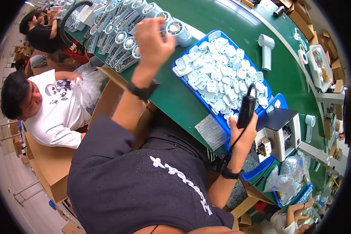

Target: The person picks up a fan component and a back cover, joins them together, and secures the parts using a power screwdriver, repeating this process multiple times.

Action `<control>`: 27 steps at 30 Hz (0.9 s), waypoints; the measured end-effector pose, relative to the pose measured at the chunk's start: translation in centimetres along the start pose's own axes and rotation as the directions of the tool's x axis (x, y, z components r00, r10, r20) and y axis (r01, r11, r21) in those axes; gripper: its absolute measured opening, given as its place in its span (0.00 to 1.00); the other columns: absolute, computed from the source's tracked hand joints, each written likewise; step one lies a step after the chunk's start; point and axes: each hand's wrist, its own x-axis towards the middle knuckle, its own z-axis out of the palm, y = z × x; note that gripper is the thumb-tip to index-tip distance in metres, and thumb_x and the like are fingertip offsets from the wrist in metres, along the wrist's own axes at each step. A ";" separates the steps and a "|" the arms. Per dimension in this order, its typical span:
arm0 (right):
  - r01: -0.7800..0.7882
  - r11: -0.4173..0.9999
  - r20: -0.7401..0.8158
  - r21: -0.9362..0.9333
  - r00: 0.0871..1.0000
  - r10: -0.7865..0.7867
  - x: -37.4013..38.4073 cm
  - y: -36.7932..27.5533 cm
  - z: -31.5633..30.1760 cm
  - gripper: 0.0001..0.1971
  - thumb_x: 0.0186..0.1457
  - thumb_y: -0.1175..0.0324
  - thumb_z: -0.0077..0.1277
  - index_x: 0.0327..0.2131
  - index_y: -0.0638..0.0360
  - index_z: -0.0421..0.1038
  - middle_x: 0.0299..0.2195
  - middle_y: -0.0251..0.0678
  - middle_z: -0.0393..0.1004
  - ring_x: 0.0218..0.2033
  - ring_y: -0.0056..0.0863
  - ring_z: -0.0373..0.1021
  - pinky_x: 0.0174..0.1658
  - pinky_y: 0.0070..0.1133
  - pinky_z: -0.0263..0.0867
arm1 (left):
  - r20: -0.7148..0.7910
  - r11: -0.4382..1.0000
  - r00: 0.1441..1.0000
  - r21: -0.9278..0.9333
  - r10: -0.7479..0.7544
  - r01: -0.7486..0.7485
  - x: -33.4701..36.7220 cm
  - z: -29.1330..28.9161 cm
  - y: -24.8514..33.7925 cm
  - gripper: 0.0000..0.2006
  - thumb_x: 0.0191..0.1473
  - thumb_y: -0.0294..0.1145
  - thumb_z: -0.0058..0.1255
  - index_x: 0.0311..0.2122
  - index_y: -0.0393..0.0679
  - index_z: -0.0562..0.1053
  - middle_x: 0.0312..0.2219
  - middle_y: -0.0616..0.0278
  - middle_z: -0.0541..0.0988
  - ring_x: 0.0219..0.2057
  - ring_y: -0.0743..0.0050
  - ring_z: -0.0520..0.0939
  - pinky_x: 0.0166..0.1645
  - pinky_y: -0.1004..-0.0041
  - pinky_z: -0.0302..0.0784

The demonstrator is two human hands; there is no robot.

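Observation:
My left hand (154, 43), slightly blurred, is raised over the rows of light blue handheld fan bodies (121, 38), its thumb apart from its fingers and nothing seen in it. These bodies lie side by side with their inner parts exposed; one round-topped body (178, 32) is close to the hand's right. Closed around a black electric screwdriver (246, 111) with a cord, my right hand (243, 134) is at the near right corner of a blue tray (218, 119). Many pale blue plastic covers (218, 74) are heaped in that tray.
A screw feeder (279, 130) stands right of my right hand, beside bags of parts (288, 171). Bubble wrap (212, 132) lies at the table edge. Fans (266, 50) rest on the green belt beyond. At left, a person in white (56, 109) sits by cardboard boxes (52, 167).

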 end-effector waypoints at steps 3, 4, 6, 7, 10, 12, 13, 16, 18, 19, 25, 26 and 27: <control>-0.005 0.945 0.019 0.326 1.000 -0.002 -0.2 -1.4 -1.0 0.31 0.48 0.61 0.65 0.52 0.58 0.61 0.24 0.35 0.72 0.22 0.24 0.70 0.27 0.23 0.69 | 0.111 0.969 0.994 0.244 0.018 -0.045 -1.1 -1.6 -4.9 0.20 0.38 0.26 0.64 0.41 0.44 0.74 0.40 0.59 0.74 0.50 0.56 0.70 0.53 0.57 0.64; -0.003 0.943 0.023 0.332 1.000 -0.005 -0.2 -1.4 -1.0 0.31 0.48 0.61 0.65 0.52 0.58 0.61 0.24 0.35 0.72 0.22 0.24 0.70 0.27 0.23 0.69 | 0.179 0.943 0.980 0.305 0.082 -0.134 -0.9 -2.1 -5.4 0.20 0.38 0.27 0.65 0.41 0.44 0.74 0.42 0.58 0.74 0.52 0.55 0.68 0.54 0.57 0.63; 0.073 0.884 0.058 0.462 0.992 -0.112 -0.3 -0.6 -1.5 0.35 0.46 0.60 0.66 0.55 0.59 0.60 0.22 0.31 0.70 0.20 0.21 0.69 0.24 0.19 0.66 | 0.250 0.902 0.958 0.366 0.141 -0.228 -0.8 -3.2 -6.3 0.20 0.39 0.28 0.66 0.40 0.44 0.73 0.43 0.58 0.73 0.54 0.54 0.67 0.55 0.57 0.63; 0.101 0.845 0.066 0.525 0.985 -0.158 -0.7 -0.4 -1.7 0.37 0.46 0.60 0.67 0.56 0.59 0.59 0.21 0.29 0.69 0.19 0.19 0.68 0.23 0.17 0.65 | 0.264 0.947 0.947 0.212 0.183 -0.242 -0.2 -4.1 -5.8 0.21 0.39 0.30 0.67 0.41 0.43 0.73 0.44 0.58 0.74 0.53 0.56 0.68 0.55 0.58 0.64; -0.033 0.754 0.172 0.657 0.979 -0.107 -1.9 -2.6 -4.1 0.40 0.44 0.59 0.69 0.57 0.62 0.58 0.20 0.27 0.66 0.18 0.16 0.65 0.21 0.14 0.61 | 0.282 0.961 0.920 -0.121 0.274 -0.249 0.5 -5.7 -3.4 0.23 0.40 0.33 0.68 0.43 0.42 0.73 0.45 0.58 0.74 0.52 0.58 0.71 0.54 0.61 0.65; -0.120 0.699 0.226 0.705 0.972 -0.061 -2.1 -2.4 -5.3 0.42 0.43 0.59 0.69 0.58 0.63 0.57 0.20 0.26 0.65 0.17 0.15 0.64 0.20 0.13 0.60 | 0.365 0.694 0.880 -0.717 0.303 0.059 -0.8 -5.1 -0.4 0.22 0.44 0.34 0.67 0.44 0.40 0.73 0.45 0.57 0.75 0.49 0.64 0.74 0.52 0.63 0.68; -0.138 0.635 0.256 0.760 0.962 -0.098 -2.1 -1.9 -5.7 0.42 0.43 0.62 0.70 0.58 0.63 0.57 0.21 0.26 0.66 0.18 0.15 0.64 0.21 0.13 0.60 | 0.404 0.411 0.850 -0.876 0.338 0.253 -1.8 -4.7 1.5 0.22 0.45 0.35 0.67 0.45 0.39 0.73 0.45 0.56 0.75 0.48 0.67 0.75 0.51 0.65 0.69; -0.201 0.504 0.300 0.840 0.946 -0.123 -2.1 0.1 -6.2 0.43 0.41 0.68 0.71 0.59 0.64 0.56 0.24 0.28 0.68 0.18 0.15 0.64 0.23 0.13 0.60 | 0.637 0.323 0.678 -0.770 0.367 0.550 -5.3 -3.7 8.2 0.28 0.51 0.50 0.62 0.44 0.33 0.72 0.41 0.54 0.76 0.43 0.69 0.77 0.49 0.69 0.71; -0.220 0.436 0.317 0.872 0.935 -0.161 -2.3 1.0 -5.9 0.42 0.41 0.69 0.71 0.58 0.65 0.57 0.23 0.28 0.69 0.19 0.14 0.64 0.24 0.13 0.60 | 0.678 0.254 0.569 -0.718 0.465 0.647 -8.6 -2.4 11.5 0.31 0.51 0.53 0.61 0.46 0.33 0.70 0.39 0.55 0.77 0.42 0.70 0.77 0.47 0.69 0.72; -0.228 0.406 0.319 0.885 0.932 -0.171 -2.4 1.6 -5.8 0.42 0.41 0.69 0.71 0.58 0.65 0.57 0.23 0.27 0.69 0.20 0.14 0.64 0.24 0.13 0.60 | 0.680 0.203 0.476 -0.668 0.558 0.716 -10.0 -1.4 13.0 0.33 0.51 0.57 0.60 0.48 0.34 0.68 0.37 0.55 0.77 0.41 0.70 0.77 0.45 0.69 0.72; -0.170 0.668 0.214 0.725 0.977 0.017 -4.0 6.5 -2.6 0.41 0.43 0.61 0.71 0.56 0.64 0.59 0.22 0.29 0.69 0.21 0.17 0.67 0.25 0.14 0.62 | 0.571 0.214 0.472 -0.759 0.672 0.615 -16.6 2.9 18.3 0.31 0.46 0.51 0.63 0.46 0.36 0.68 0.33 0.53 0.77 0.34 0.54 0.80 0.39 0.66 0.75; -0.116 0.719 0.155 0.686 0.988 0.011 -4.3 7.2 -2.3 0.39 0.44 0.61 0.70 0.56 0.64 0.59 0.22 0.29 0.70 0.22 0.18 0.68 0.26 0.14 0.63 | 0.579 0.252 0.460 -0.765 0.673 0.593 -17.5 3.4 18.4 0.31 0.45 0.51 0.64 0.45 0.36 0.68 0.32 0.53 0.77 0.33 0.52 0.80 0.38 0.65 0.75; -0.128 0.725 0.157 0.677 0.987 0.027 -4.5 7.7 -2.3 0.39 0.44 0.61 0.70 0.56 0.64 0.59 0.22 0.29 0.70 0.22 0.18 0.68 0.26 0.14 0.63 | 0.587 0.291 0.449 -0.770 0.674 0.568 -18.3 3.9 18.6 0.31 0.44 0.51 0.64 0.44 0.36 0.69 0.31 0.52 0.77 0.32 0.50 0.80 0.36 0.64 0.75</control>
